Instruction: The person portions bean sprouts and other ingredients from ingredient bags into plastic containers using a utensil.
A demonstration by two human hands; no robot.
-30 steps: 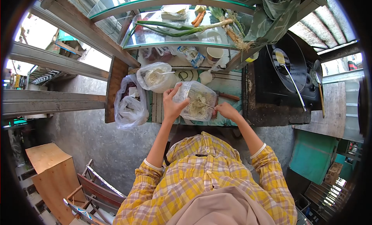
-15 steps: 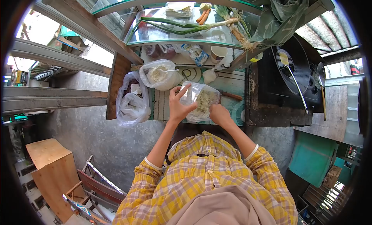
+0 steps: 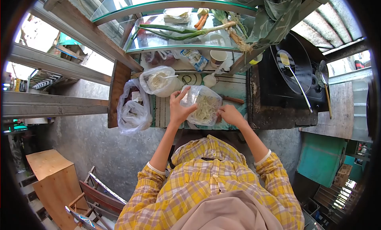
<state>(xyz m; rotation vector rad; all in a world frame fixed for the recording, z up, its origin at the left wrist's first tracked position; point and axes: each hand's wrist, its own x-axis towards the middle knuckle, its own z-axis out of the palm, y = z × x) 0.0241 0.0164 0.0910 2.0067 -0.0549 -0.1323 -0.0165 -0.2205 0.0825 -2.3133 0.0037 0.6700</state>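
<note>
A clear plastic bag [image 3: 204,106] with pale green shredded food inside lies at the table's front edge. My left hand [image 3: 180,107] is at the bag's left side, thumb and fingers spread apart, fingertips touching the plastic. At the bag's right edge, my right hand [image 3: 231,114] pinches the plastic between closed fingers. Behind the bag, partly covered by it, lies a knife with a brown handle [image 3: 233,99]. An open bag of white flour [image 3: 160,81] with a white spoon stands to the back left.
Another plastic bag [image 3: 135,107] sits at the table's left edge. Behind are a paper cup [image 3: 218,58] and a blue-white packet [image 3: 194,59]. Green onions [image 3: 178,34] lie on the glass shelf above. A black stove with a pan [image 3: 293,71] is at the right.
My right hand has moved slightly right and is now at the bag's right edge. The bag's opened-out side is spread wider. The whole view has shifted a little.
</note>
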